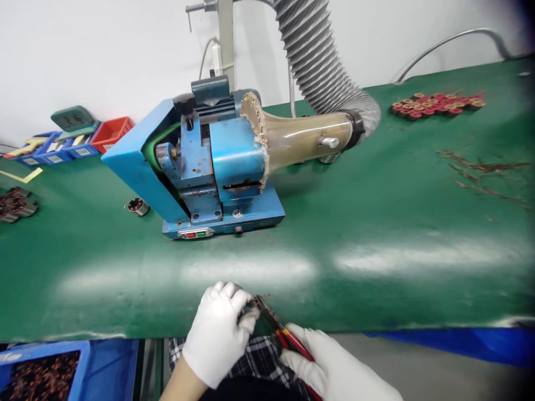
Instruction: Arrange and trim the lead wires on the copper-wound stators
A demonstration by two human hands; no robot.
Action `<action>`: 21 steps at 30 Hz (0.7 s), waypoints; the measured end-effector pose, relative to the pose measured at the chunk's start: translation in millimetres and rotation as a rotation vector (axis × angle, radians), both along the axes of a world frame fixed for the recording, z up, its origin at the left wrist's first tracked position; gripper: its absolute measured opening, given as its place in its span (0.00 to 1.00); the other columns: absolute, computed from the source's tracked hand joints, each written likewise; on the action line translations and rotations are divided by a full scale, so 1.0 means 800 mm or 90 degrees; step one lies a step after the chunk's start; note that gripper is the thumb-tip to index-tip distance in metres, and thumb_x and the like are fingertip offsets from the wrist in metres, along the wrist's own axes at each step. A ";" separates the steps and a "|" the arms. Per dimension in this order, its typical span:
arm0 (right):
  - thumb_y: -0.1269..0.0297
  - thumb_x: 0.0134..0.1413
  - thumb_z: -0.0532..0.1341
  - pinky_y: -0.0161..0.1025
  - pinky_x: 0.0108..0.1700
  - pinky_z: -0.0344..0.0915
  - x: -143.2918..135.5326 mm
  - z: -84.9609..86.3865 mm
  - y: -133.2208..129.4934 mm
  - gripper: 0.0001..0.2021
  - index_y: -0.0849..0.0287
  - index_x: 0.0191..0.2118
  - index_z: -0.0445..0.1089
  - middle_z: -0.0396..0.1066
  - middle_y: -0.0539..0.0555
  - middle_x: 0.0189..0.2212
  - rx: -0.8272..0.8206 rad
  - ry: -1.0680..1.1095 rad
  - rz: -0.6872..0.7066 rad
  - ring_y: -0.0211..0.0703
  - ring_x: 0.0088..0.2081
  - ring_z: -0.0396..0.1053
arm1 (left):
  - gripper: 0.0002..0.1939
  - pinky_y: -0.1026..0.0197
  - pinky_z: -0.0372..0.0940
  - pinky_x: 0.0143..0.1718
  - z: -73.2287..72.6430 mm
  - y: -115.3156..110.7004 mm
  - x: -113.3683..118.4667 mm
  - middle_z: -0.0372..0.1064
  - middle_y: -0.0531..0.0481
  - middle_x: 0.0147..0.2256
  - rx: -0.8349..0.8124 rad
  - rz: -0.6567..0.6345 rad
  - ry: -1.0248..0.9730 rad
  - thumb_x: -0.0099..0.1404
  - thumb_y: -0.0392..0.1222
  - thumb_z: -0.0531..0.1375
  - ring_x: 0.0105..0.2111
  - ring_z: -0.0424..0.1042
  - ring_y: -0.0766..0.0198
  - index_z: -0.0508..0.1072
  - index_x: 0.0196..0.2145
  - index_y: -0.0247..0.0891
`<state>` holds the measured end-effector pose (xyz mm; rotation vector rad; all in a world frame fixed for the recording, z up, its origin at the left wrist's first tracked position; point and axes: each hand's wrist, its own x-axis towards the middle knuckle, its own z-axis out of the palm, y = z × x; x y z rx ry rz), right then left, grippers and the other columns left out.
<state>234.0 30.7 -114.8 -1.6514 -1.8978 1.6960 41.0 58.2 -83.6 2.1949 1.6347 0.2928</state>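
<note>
My left hand (219, 328), in a white glove, is closed on a small copper-wound part (253, 303). The fingers cover most of it, so its full shape is hidden. My right hand (317, 362), also gloved in white, grips pliers (271, 318) by their red and yellow handles. Their dark jaws point up and left and meet the part at my left fingertips; whether they touch it or bite a wire I cannot make out. Both hands are over the front edge of the green bench top (317, 303).
A blue belt-driven machine (238, 147) with a grey suction hose (313, 55) stands behind my hands. One wound stator (138, 206) sits left of it. Red-and-copper wound parts (434, 106) and wire scraps (480, 166) lie right. A blue bin (83, 367) of copper bits is lower left.
</note>
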 end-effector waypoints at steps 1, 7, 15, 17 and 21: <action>0.46 0.51 0.49 0.47 0.51 0.54 0.000 -0.002 -0.001 0.30 0.66 0.51 0.63 0.63 0.64 0.46 -0.001 0.002 -0.010 0.57 0.49 0.59 | 0.05 0.57 0.54 0.40 0.001 0.001 0.000 0.62 0.53 0.35 -0.007 -0.001 0.002 0.60 0.37 0.51 0.37 0.57 0.63 0.65 0.34 0.41; 0.48 0.50 0.51 0.46 0.54 0.53 -0.007 -0.012 -0.003 0.28 0.67 0.49 0.62 0.63 0.65 0.46 -0.014 0.049 -0.096 0.55 0.49 0.60 | 0.07 0.57 0.54 0.41 0.006 0.001 0.001 0.62 0.53 0.35 -0.043 -0.011 0.010 0.57 0.33 0.52 0.38 0.57 0.63 0.66 0.34 0.41; 0.45 0.47 0.55 0.43 0.49 0.60 0.000 -0.012 0.002 0.29 0.69 0.45 0.60 0.66 0.62 0.42 -0.173 0.267 -0.124 0.52 0.47 0.63 | 0.23 0.55 0.58 0.47 0.010 0.011 -0.025 0.61 0.48 0.47 0.103 0.178 0.015 0.58 0.52 0.55 0.45 0.62 0.59 0.60 0.49 0.43; 0.44 0.46 0.57 0.41 0.54 0.55 0.004 -0.020 -0.001 0.34 0.69 0.51 0.57 0.63 0.63 0.47 -0.188 0.297 -0.157 0.51 0.52 0.59 | 0.34 0.53 0.61 0.44 0.017 0.000 -0.045 0.64 0.46 0.44 0.083 0.249 0.076 0.55 0.57 0.56 0.43 0.65 0.57 0.53 0.56 0.43; 0.46 0.44 0.59 0.42 0.55 0.55 0.005 -0.028 -0.002 0.35 0.69 0.52 0.59 0.62 0.63 0.49 -0.202 0.320 -0.198 0.52 0.53 0.58 | 0.39 0.61 0.66 0.35 0.016 -0.047 -0.065 0.69 0.49 0.35 0.013 0.152 0.086 0.55 0.53 0.57 0.33 0.70 0.62 0.45 0.60 0.45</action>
